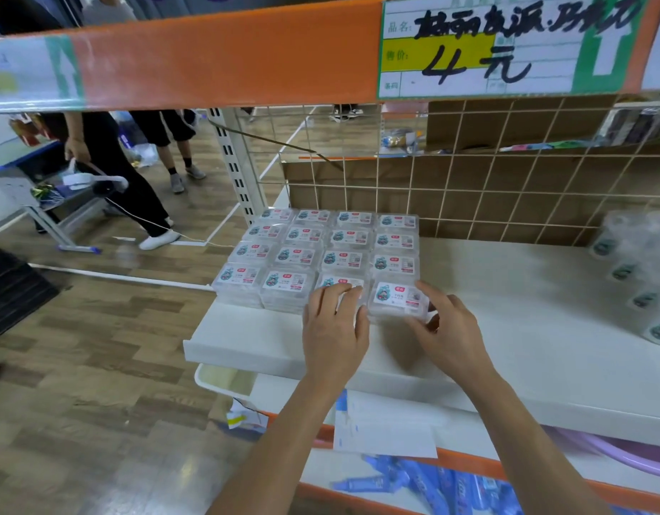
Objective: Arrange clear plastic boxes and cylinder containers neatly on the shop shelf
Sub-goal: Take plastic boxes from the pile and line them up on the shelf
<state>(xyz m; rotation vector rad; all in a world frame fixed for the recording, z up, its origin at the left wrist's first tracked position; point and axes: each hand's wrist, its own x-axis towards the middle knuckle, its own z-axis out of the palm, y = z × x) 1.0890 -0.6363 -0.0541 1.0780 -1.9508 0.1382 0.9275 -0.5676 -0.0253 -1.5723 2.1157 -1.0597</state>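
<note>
Left hand lies flat, fingers near straight, on the front boxes. Right hand fingers curl round corner box, front right of the block on shelf. Likely light, stiff, slick: grip the side walls. Cylinders far right, blurred.

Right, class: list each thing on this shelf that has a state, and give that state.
Clear boxes: stacked in a neat four-by-four block, labels up.
Front-right box: gripped by the right hand.
Box beside it: under the left hand, fingers flat.
Cylinder containers: in a row at right, blurred.
</note>
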